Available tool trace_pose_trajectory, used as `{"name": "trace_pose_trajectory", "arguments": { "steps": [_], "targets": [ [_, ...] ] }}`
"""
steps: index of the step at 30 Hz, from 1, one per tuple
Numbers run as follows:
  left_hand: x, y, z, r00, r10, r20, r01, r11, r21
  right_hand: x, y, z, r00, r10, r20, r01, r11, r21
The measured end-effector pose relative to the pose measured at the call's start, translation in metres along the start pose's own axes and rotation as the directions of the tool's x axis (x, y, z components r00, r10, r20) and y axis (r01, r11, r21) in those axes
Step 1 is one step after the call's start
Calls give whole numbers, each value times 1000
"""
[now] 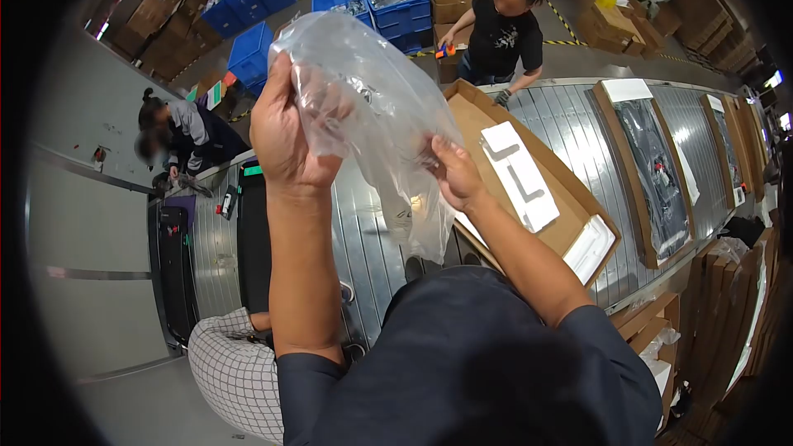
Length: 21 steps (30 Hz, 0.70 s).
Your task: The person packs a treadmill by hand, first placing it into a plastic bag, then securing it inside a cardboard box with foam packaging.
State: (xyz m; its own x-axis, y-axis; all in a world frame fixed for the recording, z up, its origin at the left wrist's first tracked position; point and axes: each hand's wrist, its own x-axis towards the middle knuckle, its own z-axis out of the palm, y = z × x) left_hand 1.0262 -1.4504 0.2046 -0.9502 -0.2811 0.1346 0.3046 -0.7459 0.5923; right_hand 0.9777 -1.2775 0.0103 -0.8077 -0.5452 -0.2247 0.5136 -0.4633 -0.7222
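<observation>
A large clear plastic bag (380, 107) is held up in front of me over the roller conveyor. My left hand (289, 128) is raised and closed on its upper left edge, with some fingers showing through the film. Lower down, my right hand (456, 175) grips the bag's right side, its fingertips partly hidden by plastic. The bag hangs loose and crumpled below both hands. Beyond my right hand lies an open cardboard box (570, 198), with a white foam piece (520, 175) inside that has two L-shaped slots.
The metal roller conveyor (363, 223) runs across the view. A person in black (512, 41) stands across it; another person bends at the left, and a checked sleeve (235, 372) is close by. More boxes with wrapped dark items (652, 173) sit rightward. Blue crates (401, 12) stand behind.
</observation>
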Motion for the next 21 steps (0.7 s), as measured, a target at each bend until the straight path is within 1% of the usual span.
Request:
{"name": "trace_pose_trajectory", "arguments": {
  "steps": [1, 2, 3, 4, 5, 6, 7, 8, 9, 11, 12, 13, 14, 15, 16, 17, 19, 20, 21],
  "targets": [
    [-2, 7, -4, 1000, 7, -19, -7, 1000, 10, 11, -12, 0, 998, -66, 14, 67, 996, -61],
    [-5, 18, -22, 998, 22, 61, -23, 1000, 9, 17, -23, 3, 991, -131, 33, 134, 983, -126],
    [-8, 30, -40, 1000, 24, -2, -24, 995, 94, 20, -40, 5, 984, -168, 61, 177, 962, -209],
    [-12, 33, -31, 973, 131, -188, -76, 958, 276, 18, -61, 7, 975, -204, 91, 222, 931, -289],
    [-14, 43, -58, 973, 157, -169, -79, 916, 393, 15, -85, 10, 964, -238, 123, 267, 891, -368],
    [-18, 46, -74, 916, 246, -316, -36, 837, 546, 6, -106, 13, 961, -192, 196, 258, 877, -405],
    [-20, 57, -134, 897, 316, -309, 79, 574, 815, -1, -129, 17, 954, -142, 263, 249, 862, -441],
    [-29, 64, -158, 859, 387, -334, 322, 98, 942, -4, -144, 23, 945, -123, 302, 261, 841, -474],
    [-37, 64, -162, 862, 375, -342, 448, -243, 860, -12, -160, 29, 951, -57, 305, 219, 820, -529],
    [-56, 47, -153, 888, 442, -125, 378, -549, 745, -23, -183, 44, 950, 81, 301, 136, 760, -635],
    [-59, 38, -149, 880, 452, -148, 334, -364, 870, -25, -190, 48, 946, 108, 305, 155, 677, -720],
    [-60, 26, -141, 872, 458, -176, 275, -159, 948, -26, -196, 51, 938, 127, 322, 153, 680, -717],
    [-60, 14, -125, 886, 429, -173, 197, -10, 980, -26, -198, 53, 929, 149, 338, 151, 682, -715],
    [-62, 2, -101, 907, 389, -163, 132, 106, 986, -25, -198, 57, 918, 172, 356, 149, 685, -714],
    [-68, -7, -86, 933, 326, -152, 96, 183, 978, -26, -188, 59, 904, 109, 413, 223, 702, -676],
    [-73, -14, -74, 955, 265, -135, 64, 259, 964, -31, -186, 61, 886, 154, 437, 195, 731, -653],
    [-83, -26, -51, 984, 118, -132, 53, 516, 855, -41, -182, 68, 837, 237, 493, 133, 786, -604],
    [-80, -34, -40, 993, 87, -77, 18, 536, 844, -40, -185, 68, 847, 183, 499, 205, 753, -625],
    [-83, -38, -33, 998, 35, -49, 20, 576, 817, -44, -183, 68, 848, 192, 494, 199, 748, -634]
  ]
}}
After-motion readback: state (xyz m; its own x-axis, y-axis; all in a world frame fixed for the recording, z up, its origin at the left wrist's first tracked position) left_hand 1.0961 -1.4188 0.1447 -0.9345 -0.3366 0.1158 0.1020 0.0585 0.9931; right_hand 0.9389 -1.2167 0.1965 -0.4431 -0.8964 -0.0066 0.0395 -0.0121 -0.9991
